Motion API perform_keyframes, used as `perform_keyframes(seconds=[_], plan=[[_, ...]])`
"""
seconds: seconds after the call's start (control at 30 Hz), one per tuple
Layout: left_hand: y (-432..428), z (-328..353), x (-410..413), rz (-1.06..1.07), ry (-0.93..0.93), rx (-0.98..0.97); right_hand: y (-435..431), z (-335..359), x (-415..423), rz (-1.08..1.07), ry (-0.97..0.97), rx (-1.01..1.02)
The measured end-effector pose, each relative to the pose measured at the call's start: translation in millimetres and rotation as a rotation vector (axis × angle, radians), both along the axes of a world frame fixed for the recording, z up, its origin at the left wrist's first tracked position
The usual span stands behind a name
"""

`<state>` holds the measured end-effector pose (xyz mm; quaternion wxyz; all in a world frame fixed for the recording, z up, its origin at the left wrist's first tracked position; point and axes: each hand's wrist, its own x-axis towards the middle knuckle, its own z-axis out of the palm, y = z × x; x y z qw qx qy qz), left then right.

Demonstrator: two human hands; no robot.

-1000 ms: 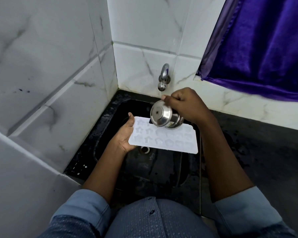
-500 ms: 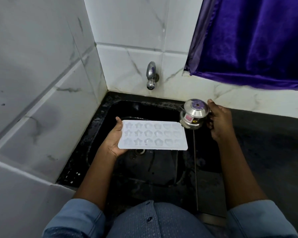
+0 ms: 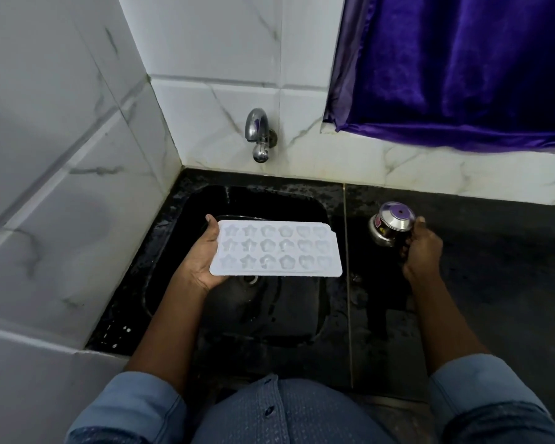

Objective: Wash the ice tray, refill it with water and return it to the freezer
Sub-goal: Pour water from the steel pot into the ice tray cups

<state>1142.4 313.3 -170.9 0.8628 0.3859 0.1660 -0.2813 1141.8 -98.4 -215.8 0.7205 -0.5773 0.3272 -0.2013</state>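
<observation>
A white ice tray (image 3: 277,249) with star, flower and heart moulds is held level over the black sink (image 3: 269,200). My left hand (image 3: 202,261) grips its left end, thumb on the upper edge. My right hand (image 3: 422,251) holds a small steel pot (image 3: 390,227), which stands on the dark counter (image 3: 494,267) to the right of the sink. A chrome tap (image 3: 258,136) sticks out of the wall above the sink; no water runs from it.
White marble-look tiles form the left wall (image 3: 61,187) and back wall. A purple curtain (image 3: 462,68) hangs at the upper right above the counter. The sink drain (image 3: 252,279) shows just below the tray.
My right hand has carried the steel pot from above the tray over to the counter on the right. The tray stays level in my left hand.
</observation>
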Motion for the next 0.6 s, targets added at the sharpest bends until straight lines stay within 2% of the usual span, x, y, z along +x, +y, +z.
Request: perform_keyframes(seconds=[0.3,0.6], plan=[[-22,4,5,0.001,-0.005,0.025,-27,-42,18,0.109,0.115,-0.047],[-46,4,7,-0.01,0.024,0.056,-45,-52,39,0.312,0.194,-0.136]])
